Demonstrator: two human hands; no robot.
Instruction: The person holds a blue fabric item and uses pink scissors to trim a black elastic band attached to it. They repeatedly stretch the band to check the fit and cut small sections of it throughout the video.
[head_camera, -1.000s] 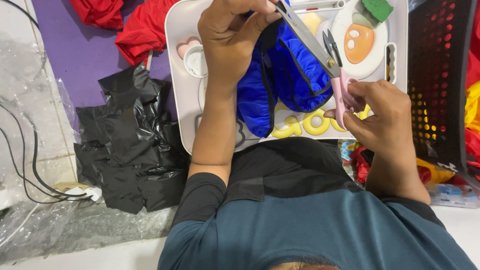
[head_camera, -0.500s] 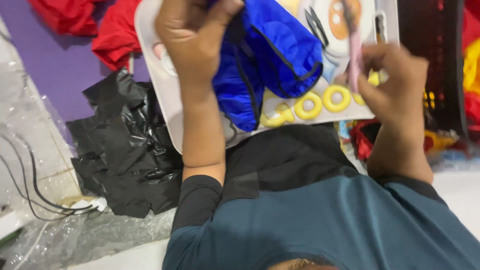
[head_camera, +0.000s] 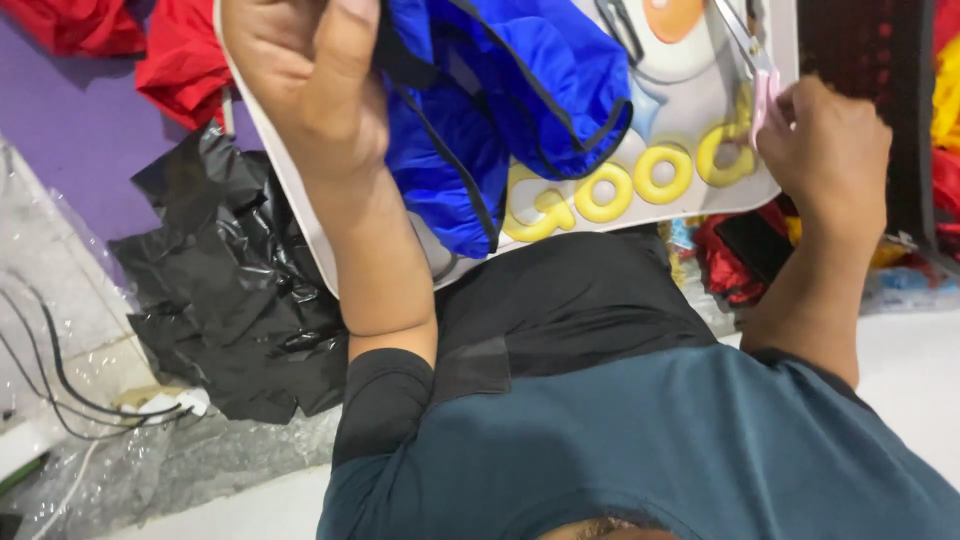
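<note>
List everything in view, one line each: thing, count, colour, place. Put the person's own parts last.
blue fabric: one, blue with black trim, top centre, held over the tray
tray: one, white with yellow ring shapes, top centre on the lap
scissors: one pair, pink handles, top right
black plastic sheet: one, black, crumpled, left
red cloth: several pieces, red, top left
purple mat: one, purple, upper left
cables: a few, black, lower left
black crate: one, black, perforated, top right
left hand: one, gripping the blue fabric
right hand: one, holding the scissors
</note>
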